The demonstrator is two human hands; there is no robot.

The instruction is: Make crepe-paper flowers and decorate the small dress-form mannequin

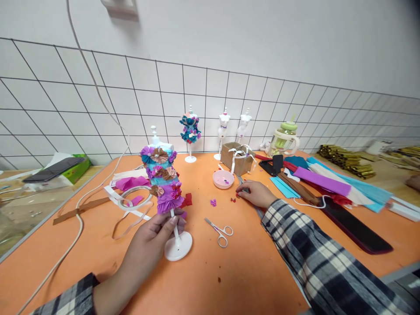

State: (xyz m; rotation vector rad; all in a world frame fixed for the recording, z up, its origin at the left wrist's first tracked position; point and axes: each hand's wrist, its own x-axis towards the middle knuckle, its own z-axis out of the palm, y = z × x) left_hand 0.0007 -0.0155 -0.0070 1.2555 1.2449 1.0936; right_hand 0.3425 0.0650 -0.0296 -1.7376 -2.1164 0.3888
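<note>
Dress form: a miniature white plastic dress form on a round base, dressed in blue and purple crepe-like ruffles and bows, is leaning leftward at the front of the orange bench; whether its base is resting flat I cannot tell
Left hand: the left hand is gripping the thin white stem just below the lowest purple ruffle, fingers curling round it
Right hand: the right hand is reaching low over the bench, its fingertips meeting at a small red piece; whether they are pinching it I cannot tell
Stem: the bulky top is standing above one narrow grip, so a slackening of the fingers could be letting it twist or tip
Ruffles: the left hand is sitting close beneath them, so sliding upward could be crushing the lowest edge
Bows: a tiny red bow and a tiny purple bow are lying loose, so a brushing hand could be scattering them
Bowl: a shallow pink bowl is standing near the right hand, so a knock could be spilling its small purple pieces
Scissors: small silver metal scissors are lying between both hands, so a low crossing could be catching their tips
</note>
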